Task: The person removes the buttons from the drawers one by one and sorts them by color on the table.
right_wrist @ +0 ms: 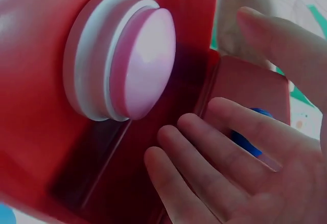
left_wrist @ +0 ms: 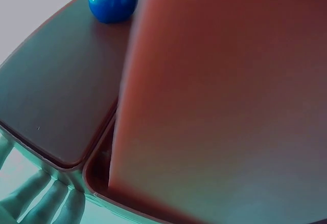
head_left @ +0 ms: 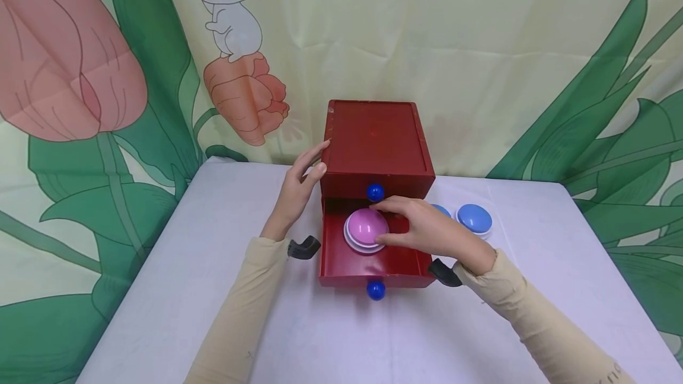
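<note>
Rests straight-fingered left hand against red cabinet; extends loose-fingered right hand near pink button inside cabinet, visibly apart only in right-wrist view.

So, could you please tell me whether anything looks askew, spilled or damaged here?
Nothing stands out: the pink-domed white round button sits upright in the open red drawer, and no spill shows on the white tabletop.

Dark lettering on the right sleeve, partly out of view, its exact letters illegible.
</note>
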A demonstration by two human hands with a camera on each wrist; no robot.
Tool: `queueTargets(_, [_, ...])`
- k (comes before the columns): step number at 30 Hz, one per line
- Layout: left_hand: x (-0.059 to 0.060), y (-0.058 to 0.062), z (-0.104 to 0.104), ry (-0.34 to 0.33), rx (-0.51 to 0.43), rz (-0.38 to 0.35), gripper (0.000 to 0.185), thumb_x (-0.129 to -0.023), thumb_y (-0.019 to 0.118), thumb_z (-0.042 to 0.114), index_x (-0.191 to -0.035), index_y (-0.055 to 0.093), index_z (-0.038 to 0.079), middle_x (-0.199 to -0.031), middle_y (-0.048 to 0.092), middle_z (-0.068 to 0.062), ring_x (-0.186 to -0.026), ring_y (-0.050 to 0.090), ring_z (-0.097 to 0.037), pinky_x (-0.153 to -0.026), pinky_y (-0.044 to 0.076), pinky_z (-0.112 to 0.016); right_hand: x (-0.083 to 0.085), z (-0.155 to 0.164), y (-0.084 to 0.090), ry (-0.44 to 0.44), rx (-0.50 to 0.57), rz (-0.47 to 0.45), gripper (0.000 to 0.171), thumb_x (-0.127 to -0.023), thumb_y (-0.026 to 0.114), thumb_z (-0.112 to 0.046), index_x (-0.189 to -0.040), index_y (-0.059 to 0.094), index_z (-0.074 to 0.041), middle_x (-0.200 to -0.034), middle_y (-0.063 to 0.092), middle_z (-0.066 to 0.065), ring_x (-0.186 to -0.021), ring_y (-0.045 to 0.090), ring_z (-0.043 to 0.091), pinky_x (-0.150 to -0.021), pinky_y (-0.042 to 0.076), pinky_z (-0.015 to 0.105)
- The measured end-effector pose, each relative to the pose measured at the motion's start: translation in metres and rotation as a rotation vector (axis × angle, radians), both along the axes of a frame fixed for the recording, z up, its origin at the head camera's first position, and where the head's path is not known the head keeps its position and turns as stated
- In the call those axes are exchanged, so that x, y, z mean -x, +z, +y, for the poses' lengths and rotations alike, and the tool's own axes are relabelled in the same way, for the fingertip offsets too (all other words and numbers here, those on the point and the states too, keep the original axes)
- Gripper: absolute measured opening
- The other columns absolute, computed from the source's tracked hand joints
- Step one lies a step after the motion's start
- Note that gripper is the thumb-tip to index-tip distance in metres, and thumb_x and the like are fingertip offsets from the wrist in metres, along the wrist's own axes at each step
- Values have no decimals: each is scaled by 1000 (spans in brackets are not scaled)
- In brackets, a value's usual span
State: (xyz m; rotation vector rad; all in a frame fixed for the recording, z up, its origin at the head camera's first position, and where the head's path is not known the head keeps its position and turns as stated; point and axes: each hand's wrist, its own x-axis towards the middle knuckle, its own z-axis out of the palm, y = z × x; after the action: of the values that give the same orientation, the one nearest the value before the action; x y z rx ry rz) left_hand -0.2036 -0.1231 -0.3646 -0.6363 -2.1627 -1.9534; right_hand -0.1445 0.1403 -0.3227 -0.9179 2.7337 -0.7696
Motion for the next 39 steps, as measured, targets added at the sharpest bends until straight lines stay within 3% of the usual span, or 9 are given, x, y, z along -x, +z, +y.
queueTargets(4, [-6,8,1,3,5,-1,49,-101,49,17,-150,44,10,-152,42,-11,-139,42,-25,-110,40,-51,4,-2,-1,12,-32,-8,62,-84,79,-35,-135,61,-5,-132,62,13,-121,59,32,-96,53,46])
queueTargets(11, [5,-9,-1,14,7,28,48,-101,51,27,-148,48,24,-149,45,1,-136,44,-15,-109,41,-50,9,-6,-4,32,-96,-45,69,-82,80,-36,-140,56,-7,-138,58,15,-127,55,35,-98,52,49])
queueTargets(17, [4,-9,-2,16,15,25,48,-100,51,30,-148,48,26,-149,45,2,-136,43,-15,-108,42,-50,14,-9,-10,79,-108,-105,74,-80,82,-34,-143,52,-8,-140,56,13,-129,53,33,-98,52,47])
queueTargets(24, [4,-9,-2,15,15,28,48,-100,51,28,-148,48,26,-150,44,2,-137,42,-16,-109,41,-50,20,-12,-18,180,-114,-69,75,-79,84,-24,-144,50,-6,-139,57,11,-128,53,30,-101,50,44])
queueTargets(29, [4,-8,-2,10,12,19,49,-101,50,22,-150,46,22,-152,42,-2,-138,41,-19,-109,40,-51,20,-15,-19,179,-141,-50,76,-79,84,-20,-145,49,-5,-139,56,13,-129,53,33,-101,50,46])
queueTargets(34, [2,-4,-1,3,13,0,51,-101,48,15,-151,43,13,-153,40,-10,-140,40,-26,-109,40,-53,20,-18,-18,159,-148,-49,75,-78,84,-17,-144,50,-6,-138,57,13,-128,54,33,-100,51,45])
queueTargets(39, [-13,17,1,1,24,-13,51,-100,48,13,-150,43,6,-151,41,-15,-138,42,-27,-109,41,-51,20,-19,-17,145,-151,-39,73,-78,85,-17,-143,53,-6,-136,59,13,-125,56,33,-98,53,44])
